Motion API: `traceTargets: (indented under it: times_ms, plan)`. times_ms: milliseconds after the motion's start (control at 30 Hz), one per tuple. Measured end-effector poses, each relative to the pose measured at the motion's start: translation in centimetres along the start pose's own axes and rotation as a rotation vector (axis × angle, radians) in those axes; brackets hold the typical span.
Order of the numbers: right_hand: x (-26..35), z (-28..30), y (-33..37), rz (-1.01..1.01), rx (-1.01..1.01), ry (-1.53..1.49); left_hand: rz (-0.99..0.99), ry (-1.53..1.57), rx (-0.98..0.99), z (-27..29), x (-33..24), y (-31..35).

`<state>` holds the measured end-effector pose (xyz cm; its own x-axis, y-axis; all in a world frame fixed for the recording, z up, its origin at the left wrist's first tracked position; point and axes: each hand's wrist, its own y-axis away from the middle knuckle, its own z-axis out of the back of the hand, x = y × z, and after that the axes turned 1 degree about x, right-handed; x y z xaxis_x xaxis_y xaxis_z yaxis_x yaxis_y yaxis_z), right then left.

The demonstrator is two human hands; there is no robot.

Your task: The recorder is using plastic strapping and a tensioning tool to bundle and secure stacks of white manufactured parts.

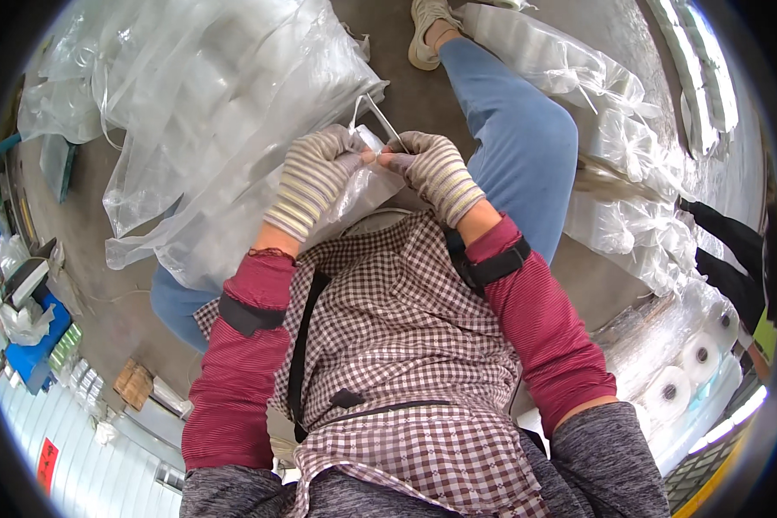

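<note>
Workshop with bagged bundles point(551, 57), white rolls point(661, 401)

Striped gloves point(445, 179), maroon oversleeves point(540, 328) and black armbands point(502, 262) accompany a checked apron point(406, 319) and blue trousers point(522, 134).

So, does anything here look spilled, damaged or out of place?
Nothing looks plainly spilled or damaged. Only the large clear plastic film at left seems untidy: it's rumpled and partly covers the left leg, whereas the knotted clear bags at right look neater. The left hand and right hand pinch bunched plastic.

No readable text; red sign point(47, 466) too small
</note>
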<state>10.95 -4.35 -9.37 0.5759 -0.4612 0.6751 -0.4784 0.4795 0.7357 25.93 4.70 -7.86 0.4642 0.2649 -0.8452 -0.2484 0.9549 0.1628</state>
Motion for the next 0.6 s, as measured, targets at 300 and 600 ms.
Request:
traceTargets:
  times_ms: [300,600]
  plan:
    - [0.4,0.2,1.2,0.220,-0.020,0.507,0.084,-0.358,-0.140,0.7,-0.3,0.7]
    - [3.8,1.2,6.5,0.349,-0.337,0.129,0.565,0.634,-0.113,2.9,-1.3,0.5]
